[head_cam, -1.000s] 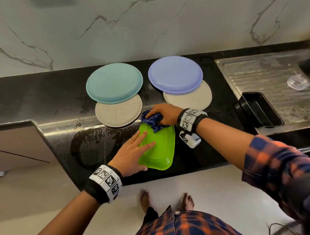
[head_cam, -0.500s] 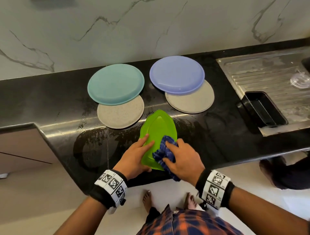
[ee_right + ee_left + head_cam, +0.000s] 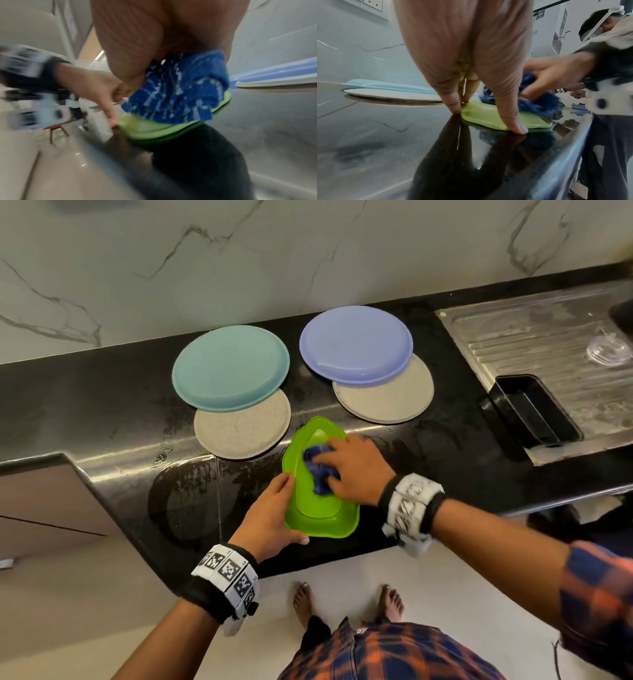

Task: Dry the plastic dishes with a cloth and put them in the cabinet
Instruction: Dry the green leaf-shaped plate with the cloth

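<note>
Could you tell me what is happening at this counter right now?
A person is drying a green plastic dish on the black counter. The right hand rubs a bunched blue cloth inside it while the left hand steadies its rim. A teal plate, a lavender plate and two grey plates wait behind, none put away yet.

- Bare black counter (image 3: 102,419) lies open to the left of the green dish (image 3: 320,525).
- Two plate stacks (image 3: 236,392) crowd the wall side, just beyond the dish.
- A gap runs between the stacks.
- On the right, a black tray (image 3: 534,412) stands on the drainboard (image 3: 534,337).
</note>
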Tool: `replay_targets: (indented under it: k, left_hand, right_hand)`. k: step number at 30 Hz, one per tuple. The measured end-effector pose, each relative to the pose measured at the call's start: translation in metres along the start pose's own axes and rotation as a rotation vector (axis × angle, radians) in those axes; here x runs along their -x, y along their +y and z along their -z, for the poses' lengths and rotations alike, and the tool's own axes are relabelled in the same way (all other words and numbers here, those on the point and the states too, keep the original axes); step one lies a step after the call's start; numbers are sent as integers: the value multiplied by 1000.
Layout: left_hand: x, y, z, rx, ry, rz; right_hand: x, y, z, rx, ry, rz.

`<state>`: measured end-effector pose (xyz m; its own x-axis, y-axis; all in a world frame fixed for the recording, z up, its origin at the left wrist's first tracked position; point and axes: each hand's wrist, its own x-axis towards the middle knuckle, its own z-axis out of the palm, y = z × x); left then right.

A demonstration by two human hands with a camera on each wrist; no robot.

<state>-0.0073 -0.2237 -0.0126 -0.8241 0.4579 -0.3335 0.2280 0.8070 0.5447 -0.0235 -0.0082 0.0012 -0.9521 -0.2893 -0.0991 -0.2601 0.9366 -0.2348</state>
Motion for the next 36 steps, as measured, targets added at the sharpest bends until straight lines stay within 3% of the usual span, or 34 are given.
replay_targets:
  k: [3,5,10,15,20,29,33,36]
  left_hand:
    - [-1,-1,-2,-1,1,9]
    - [0,-2,-2,-1,-5,9]
    - [-3,-8,7,-9,-70,-1]
    - [-11,-17,26,278,-162,-6]
    - [-23,-18,35,152,-246,-93]
    - [-29,-16,50,-183,-282,-311]
    - [-26,-20,45,-302,-274,-284]
    - [-22,-18,43,-307,-257,-250]
  right_hand:
    - [60,-15,-10,25,-29,202]
    - [75,-12,-11,69,-59,251]
    - [37,-16,4,60,-104,208]
    - [34,-29,5,99,-127,319]
    - [39,-40,4,213,-158,419]
    - [27,-79,6,352,-194,487]
    - [46,-54,6,345,-162,616]
    - [70,-22,7,318,-201,616]
